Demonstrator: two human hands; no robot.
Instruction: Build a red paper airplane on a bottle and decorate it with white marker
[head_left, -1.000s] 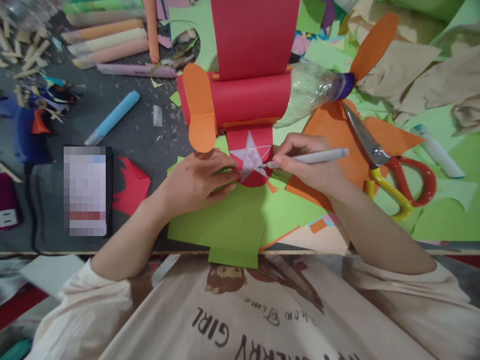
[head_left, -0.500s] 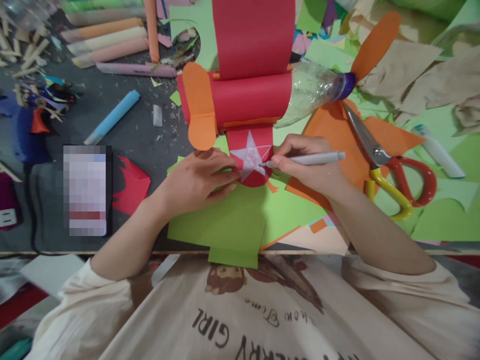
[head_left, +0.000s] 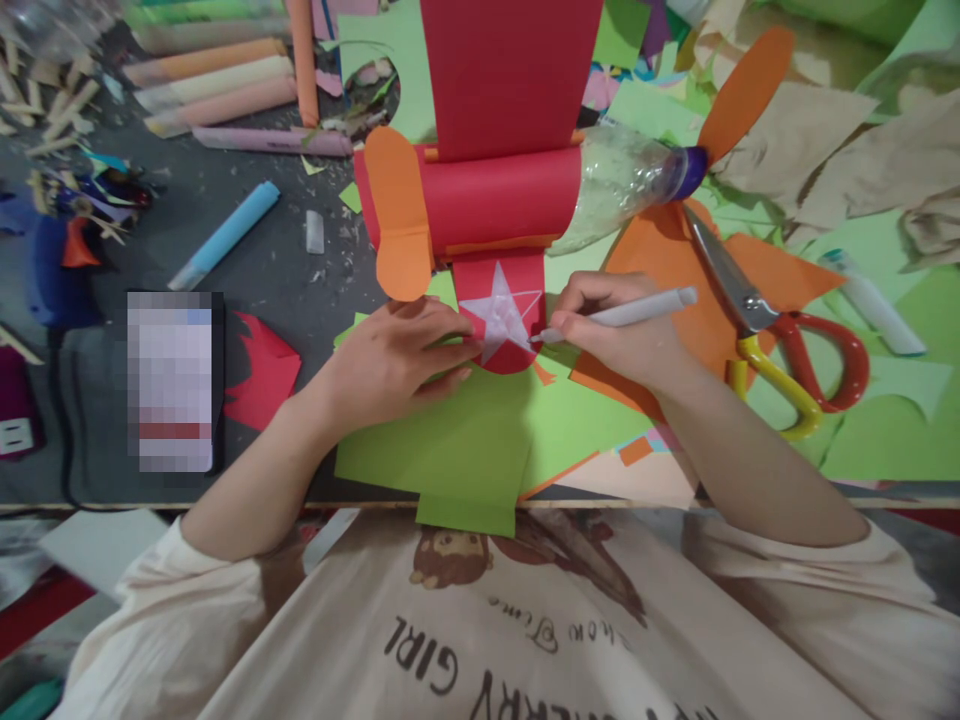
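My right hand (head_left: 611, 325) pinches a white marker (head_left: 645, 306), its tip on the lower right point of a white star (head_left: 501, 318). The star is drawn on a rounded red paper flap (head_left: 502, 362); most of it is coloured white, while its right arm is only outlined. My left hand (head_left: 409, 355) lies with fingers stretched out, fingertips resting on the flap's left edge. That flap extends from a plastic bottle (head_left: 619, 185) wrapped in red paper (head_left: 502, 198), with a purple cap (head_left: 691, 172), an orange propeller-like strip (head_left: 750, 95) and an orange paper tail piece (head_left: 399, 215).
Red-and-yellow-handled scissors (head_left: 757, 318) lie on orange paper (head_left: 637, 260) at the right. Green paper (head_left: 435, 450) lies under the flap. To the left are a phone (head_left: 174, 380), a blue marker (head_left: 227, 235), a red paper scrap (head_left: 262, 372) and a blue glue gun (head_left: 60, 265).
The marker tip has moved slightly right and down, from the star's middle to its lower right point. My left hand stays in place.
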